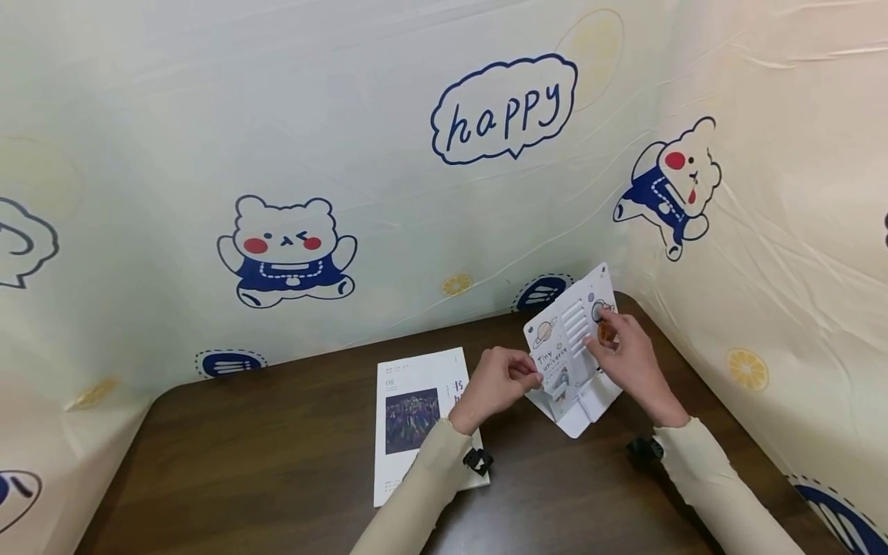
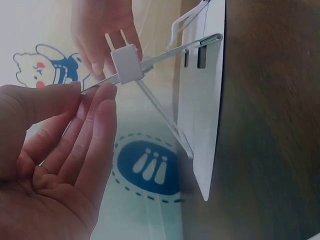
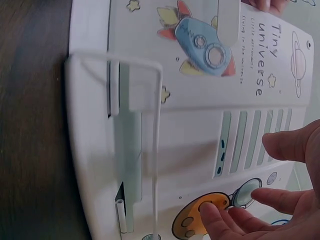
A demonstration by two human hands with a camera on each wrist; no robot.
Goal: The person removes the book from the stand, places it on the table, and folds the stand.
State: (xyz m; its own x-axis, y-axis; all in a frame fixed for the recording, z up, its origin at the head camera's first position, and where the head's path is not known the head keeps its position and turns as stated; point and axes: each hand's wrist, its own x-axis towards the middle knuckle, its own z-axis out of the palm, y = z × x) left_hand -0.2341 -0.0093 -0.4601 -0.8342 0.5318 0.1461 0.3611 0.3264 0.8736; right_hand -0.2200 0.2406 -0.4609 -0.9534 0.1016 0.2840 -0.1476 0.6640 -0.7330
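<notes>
A white metal book stand, printed "Tiny universe" with planets and a rocket, stands tilted on its base at the right of the table. My left hand pinches the left edge of its upright panel between thumb and fingers. The left wrist view shows the folding struts and a white bracket behind that panel. In front of the panel's right part, my right hand has its fingers loosely spread. Its fingertips are at the orange planet drawing, the thumb by the slots. A wire page holder crosses the lower front.
Left of the stand, a white book with a dark cover picture lies flat, partly under my left forearm. The brown table meets a printed cloth at its back and right sides.
</notes>
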